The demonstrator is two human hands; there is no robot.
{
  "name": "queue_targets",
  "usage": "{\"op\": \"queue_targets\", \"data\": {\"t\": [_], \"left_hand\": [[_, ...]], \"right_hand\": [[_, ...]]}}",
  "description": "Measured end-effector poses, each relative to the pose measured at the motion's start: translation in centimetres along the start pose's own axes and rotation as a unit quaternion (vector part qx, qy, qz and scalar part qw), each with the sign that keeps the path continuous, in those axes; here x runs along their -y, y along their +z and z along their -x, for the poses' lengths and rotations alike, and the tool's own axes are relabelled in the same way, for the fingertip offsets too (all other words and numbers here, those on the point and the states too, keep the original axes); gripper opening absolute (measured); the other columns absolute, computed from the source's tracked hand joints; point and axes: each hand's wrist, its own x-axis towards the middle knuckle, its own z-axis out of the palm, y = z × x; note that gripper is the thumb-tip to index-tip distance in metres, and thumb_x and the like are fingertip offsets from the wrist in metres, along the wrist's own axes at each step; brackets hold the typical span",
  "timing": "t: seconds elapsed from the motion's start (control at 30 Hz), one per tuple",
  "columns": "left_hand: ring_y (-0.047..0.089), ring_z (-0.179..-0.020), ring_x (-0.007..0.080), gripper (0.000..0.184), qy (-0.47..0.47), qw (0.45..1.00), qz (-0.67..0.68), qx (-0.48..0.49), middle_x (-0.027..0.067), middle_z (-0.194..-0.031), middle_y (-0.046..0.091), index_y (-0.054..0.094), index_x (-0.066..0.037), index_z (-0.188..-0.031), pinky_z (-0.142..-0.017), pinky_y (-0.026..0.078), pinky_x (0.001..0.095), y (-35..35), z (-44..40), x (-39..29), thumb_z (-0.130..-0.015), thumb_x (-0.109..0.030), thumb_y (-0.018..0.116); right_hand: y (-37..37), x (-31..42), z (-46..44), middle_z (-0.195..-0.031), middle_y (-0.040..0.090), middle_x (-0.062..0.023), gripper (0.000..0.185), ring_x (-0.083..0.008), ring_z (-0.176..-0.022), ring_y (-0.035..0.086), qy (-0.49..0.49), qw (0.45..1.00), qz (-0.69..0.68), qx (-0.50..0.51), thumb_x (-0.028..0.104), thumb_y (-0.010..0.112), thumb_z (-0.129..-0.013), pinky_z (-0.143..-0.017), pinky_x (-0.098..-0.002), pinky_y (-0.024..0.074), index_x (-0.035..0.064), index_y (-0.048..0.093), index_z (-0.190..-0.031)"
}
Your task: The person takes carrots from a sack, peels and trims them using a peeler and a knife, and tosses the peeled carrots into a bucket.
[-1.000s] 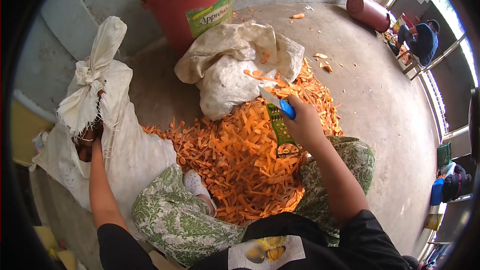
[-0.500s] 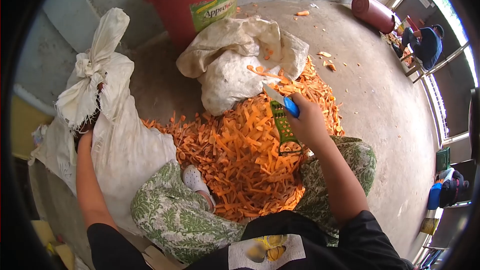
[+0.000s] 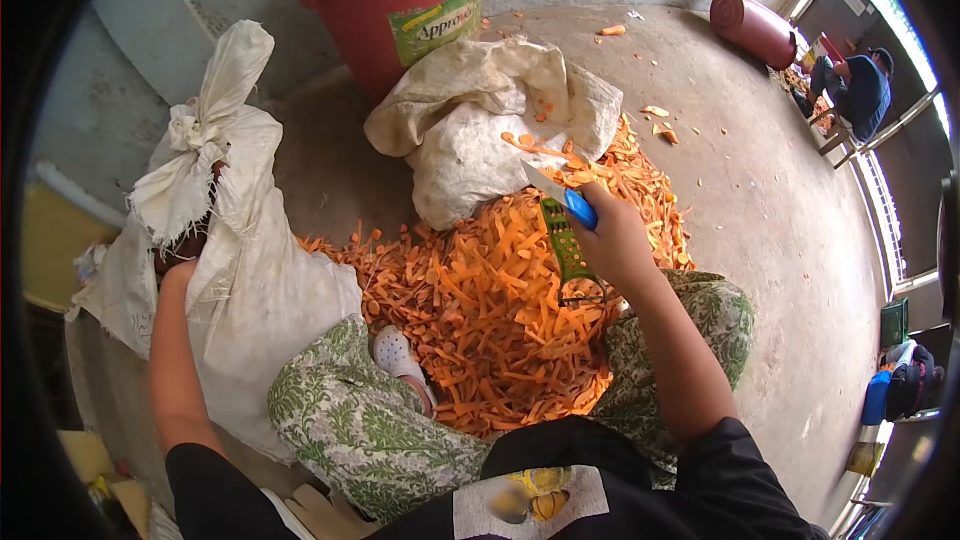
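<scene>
My right hand (image 3: 605,235) is closed around the blue handle of a knife (image 3: 579,208), its blade pointing up and left. A green slicer (image 3: 568,245) is beside that hand, over a large heap of orange strips and slices (image 3: 480,310). On the left, my left hand (image 3: 180,272) reaches into an opening in the side of a tied white sack (image 3: 270,270); its fingers are hidden inside, near dark reddish-brown contents. A second, crumpled white sack (image 3: 470,155) rests at the far edge of the heap.
Behind the crumpled sack stands a red bucket (image 3: 385,15) by the wall. Orange scraps (image 3: 665,130) dot the floor. At the far right a person (image 3: 862,90) sits near a fallen dark-red container (image 3: 750,28). My legs flank the heap.
My left hand has shifted slightly lower and sunk deeper into the sack's opening, its forearm now more upright. My right hand still holds the knife in nearly the same place.
</scene>
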Motion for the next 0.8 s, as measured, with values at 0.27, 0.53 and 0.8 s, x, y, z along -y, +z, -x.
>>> {"op": "queue_targets", "data": {"t": [0.27, 0.53, 0.8], "left_hand": [[0.055, -0.086, 0.0258, 0.044, -0.008, 0.994, 0.099, 0.033, 0.0138, -0.102, 0.060, 0.053, 0.001, -0.113, -0.082, 0.040, 0.0339, 2.6, 0.8, 2.3, -0.084, -0.032, 0.048], [0.055, -0.085, 0.0255, 0.045, 0.007, 0.985, 0.165, 0.053, 0.0134, -0.103, 0.060, 0.052, 0.001, -0.114, -0.082, 0.041, 0.0335, 2.0, 1.8, 2.3, -0.084, -0.032, 0.048], [0.046, -0.056, 0.0081, 0.027, 0.051, 0.996, -0.074, 0.000, 0.0018, -0.068, 0.047, 0.047, -0.006, -0.095, -0.042, 0.043, 0.0249, -7.2, 9.7, -6.0, -0.087, -0.032, 0.044]], "right_hand": [[-0.1, 0.4, 0.0, -0.062, 0.053, -0.0184, 0.015, -0.0362, -0.060, 0.052, 0.012, 1.000, -0.003, 0.001, 0.013, 0.059, -0.076, -0.055, -0.0402, 0.0399, 0.0017, 0.050, -0.079], [-0.5, 0.1, 0.2, -0.063, 0.056, -0.0165, 0.017, -0.0364, -0.062, 0.055, 0.004, 1.000, 0.001, -0.013, 0.014, 0.061, -0.072, -0.056, -0.0446, 0.0416, 0.0051, 0.050, -0.081], [-1.9, 0.4, 0.3, -0.064, 0.055, -0.0181, 0.015, -0.0373, -0.062, 0.054, 0.023, 0.998, -0.032, -0.041, 0.013, 0.061, -0.073, -0.056, -0.0441, 0.0408, 0.0043, 0.051, -0.080]]}}
